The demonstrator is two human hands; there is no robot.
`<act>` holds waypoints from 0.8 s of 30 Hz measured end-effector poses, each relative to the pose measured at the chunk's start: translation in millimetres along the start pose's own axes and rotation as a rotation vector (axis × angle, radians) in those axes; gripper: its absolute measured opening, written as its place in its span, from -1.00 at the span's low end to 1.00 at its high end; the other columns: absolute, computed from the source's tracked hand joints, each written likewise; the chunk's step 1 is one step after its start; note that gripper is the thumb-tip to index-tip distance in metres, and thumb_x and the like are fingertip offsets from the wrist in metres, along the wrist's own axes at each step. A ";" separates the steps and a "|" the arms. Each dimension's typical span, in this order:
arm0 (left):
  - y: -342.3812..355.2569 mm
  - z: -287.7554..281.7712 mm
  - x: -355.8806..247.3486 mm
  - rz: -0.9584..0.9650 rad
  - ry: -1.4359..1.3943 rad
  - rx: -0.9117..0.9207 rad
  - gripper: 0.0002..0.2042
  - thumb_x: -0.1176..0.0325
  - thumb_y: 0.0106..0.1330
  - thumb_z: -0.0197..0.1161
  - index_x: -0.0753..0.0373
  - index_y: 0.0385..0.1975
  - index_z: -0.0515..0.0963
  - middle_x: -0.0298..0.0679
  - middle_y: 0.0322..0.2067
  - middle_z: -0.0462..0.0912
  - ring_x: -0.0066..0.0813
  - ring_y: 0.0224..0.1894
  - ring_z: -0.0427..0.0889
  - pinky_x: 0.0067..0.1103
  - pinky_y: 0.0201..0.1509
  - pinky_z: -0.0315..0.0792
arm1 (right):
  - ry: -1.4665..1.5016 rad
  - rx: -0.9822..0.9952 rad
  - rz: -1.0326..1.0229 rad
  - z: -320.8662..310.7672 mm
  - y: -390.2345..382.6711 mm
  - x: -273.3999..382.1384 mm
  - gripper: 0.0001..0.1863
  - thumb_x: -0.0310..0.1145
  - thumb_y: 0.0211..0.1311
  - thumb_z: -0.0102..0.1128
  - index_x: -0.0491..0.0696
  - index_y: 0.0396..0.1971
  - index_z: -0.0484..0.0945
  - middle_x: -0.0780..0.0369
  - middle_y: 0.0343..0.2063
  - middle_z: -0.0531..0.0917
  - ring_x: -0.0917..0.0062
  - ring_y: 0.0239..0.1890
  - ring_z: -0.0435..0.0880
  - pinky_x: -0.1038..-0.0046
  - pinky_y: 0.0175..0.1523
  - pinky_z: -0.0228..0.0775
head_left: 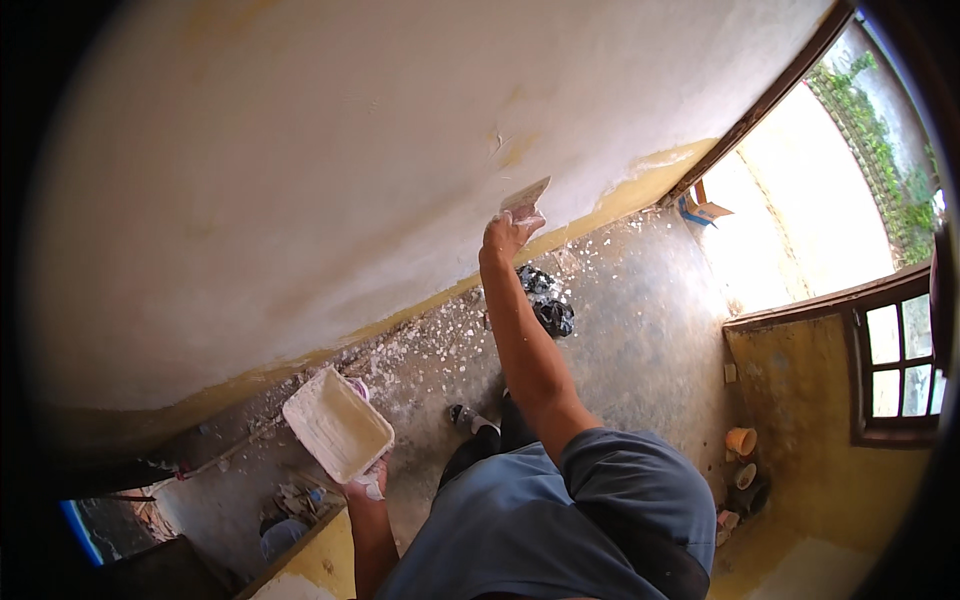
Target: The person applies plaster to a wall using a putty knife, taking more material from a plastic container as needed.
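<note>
My right hand (508, 234) is closed round a putty knife (528, 198) with a wide, pale, smeared blade. The blade is at the wall (400, 190), which carries white filler with yellowish patches showing through; whether it touches cannot be told. Lower left, my left hand (368, 482) grips the near end of a rectangular plastic tub (340, 425). The tub is tilted, its inside coated with white filler. White smears mark the fingers of both hands. Part of the left hand is hidden beneath the tub.
Flakes of old paint lie on the concrete floor (640, 310) along the wall's foot. Black plastic bags (553, 317) sit by the wall. A doorway opens at the upper right, with a cardboard box (703, 211) beside it. Buckets (741, 441) stand by the right wall, near a window (900, 355).
</note>
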State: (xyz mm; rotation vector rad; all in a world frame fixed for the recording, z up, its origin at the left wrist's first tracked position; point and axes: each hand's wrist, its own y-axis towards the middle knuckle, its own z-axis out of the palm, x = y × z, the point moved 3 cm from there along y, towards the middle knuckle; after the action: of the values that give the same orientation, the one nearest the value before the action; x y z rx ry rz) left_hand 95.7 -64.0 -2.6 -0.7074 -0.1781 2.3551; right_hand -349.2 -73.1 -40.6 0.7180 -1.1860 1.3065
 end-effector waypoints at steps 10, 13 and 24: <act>-11.4 26.2 21.9 0.079 0.043 -0.043 -0.34 -0.12 0.33 0.07 0.06 0.35 0.17 -0.10 0.24 0.37 0.01 0.19 0.46 0.06 0.03 0.50 | 0.013 0.351 0.449 -70.5 -43.4 -139.2 -0.55 -0.64 0.03 0.01 -0.22 0.02 0.35 0.09 -0.15 0.51 0.38 -0.15 0.51 0.35 -0.09 0.40; -2.2 33.9 29.1 0.070 -0.016 -0.112 -0.34 -0.14 0.32 0.06 0.06 0.34 0.17 -0.11 0.25 0.36 0.02 0.19 0.46 0.06 0.04 0.50 | 0.182 0.218 0.479 -110.4 -6.7 -137.5 -0.61 -0.65 0.07 0.02 -0.07 -0.06 0.36 0.28 -0.25 0.49 0.56 -0.28 0.49 0.47 -0.22 0.41; -3.0 29.1 28.9 0.030 -0.016 0.018 -0.35 -0.11 0.36 0.00 0.12 0.36 0.15 -0.07 0.29 0.30 0.07 0.25 0.37 0.16 0.11 0.38 | 0.277 0.381 0.511 -40.2 46.9 26.5 -0.64 -0.48 0.27 0.02 -0.06 0.07 0.31 0.12 -0.10 0.53 0.33 -0.18 0.61 0.22 -0.14 0.59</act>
State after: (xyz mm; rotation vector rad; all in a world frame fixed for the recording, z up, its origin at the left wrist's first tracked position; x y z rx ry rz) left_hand 63.6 -41.7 10.1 -0.6874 -0.1545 2.3886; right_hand -388.1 -18.3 -37.7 0.4873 -0.9303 2.0263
